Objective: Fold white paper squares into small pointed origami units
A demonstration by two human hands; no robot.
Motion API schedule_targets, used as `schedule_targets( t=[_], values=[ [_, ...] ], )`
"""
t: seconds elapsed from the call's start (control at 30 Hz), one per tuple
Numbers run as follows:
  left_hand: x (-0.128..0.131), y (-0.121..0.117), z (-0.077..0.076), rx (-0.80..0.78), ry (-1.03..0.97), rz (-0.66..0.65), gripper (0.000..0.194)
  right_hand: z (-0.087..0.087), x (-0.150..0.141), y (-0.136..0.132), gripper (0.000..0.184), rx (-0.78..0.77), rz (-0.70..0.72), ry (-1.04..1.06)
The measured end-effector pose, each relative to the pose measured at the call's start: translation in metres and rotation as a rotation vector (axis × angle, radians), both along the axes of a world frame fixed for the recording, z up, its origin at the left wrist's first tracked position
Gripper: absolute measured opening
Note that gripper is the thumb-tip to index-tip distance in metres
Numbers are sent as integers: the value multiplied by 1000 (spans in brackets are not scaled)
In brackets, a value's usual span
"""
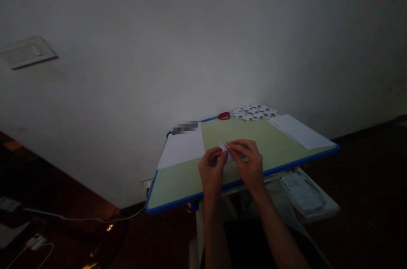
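Above the front part of the green desktop (178,192), both my hands pinch one small piece of folded white paper (222,146). My left hand (212,167) has its thumb and fingers closed on the paper's left side. From the right, my right hand (249,163) grips it with thumb and fingertips. A pointed corner of the paper sticks up between the hands; its lower part is mostly hidden by the fingers.
Red-handled scissors (224,115) lie at the desk's back edge, beside several small folded paper pieces (254,112). White sheets (300,131) lie on the right, another white sheet (182,146) on the left. A wall (203,48) stands behind; a drawer (308,197) juts out below right.
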State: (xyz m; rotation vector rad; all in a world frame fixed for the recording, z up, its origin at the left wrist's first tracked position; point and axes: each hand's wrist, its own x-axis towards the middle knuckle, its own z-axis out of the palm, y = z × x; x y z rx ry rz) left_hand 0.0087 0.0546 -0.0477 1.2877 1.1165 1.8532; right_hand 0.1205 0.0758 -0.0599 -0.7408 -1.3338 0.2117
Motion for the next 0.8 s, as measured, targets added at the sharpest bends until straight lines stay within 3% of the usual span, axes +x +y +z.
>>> schedule_targets(
  t=[0.2, 0.37, 0.47, 0.6, 0.8],
  values=[
    [0, 1, 0, 25, -98, -6, 38, 0, -2, -2, 31, -74, -51, -5],
    [1, 1, 1, 4, -203, 3, 67, -1, -3, -1, 69, -247, 128, 162],
    [1, 1, 2, 5, -227, 18, 60, -2, -4, -1, 73, -379, 305, 194],
    [1, 0, 2, 23, -248, 48, 48, 1, -4, -1, 59, -445, 463, 231],
    [2, 1, -1, 38, -161, 115, 27, 4, -2, -1, 57, -425, 489, 340]
  ],
)
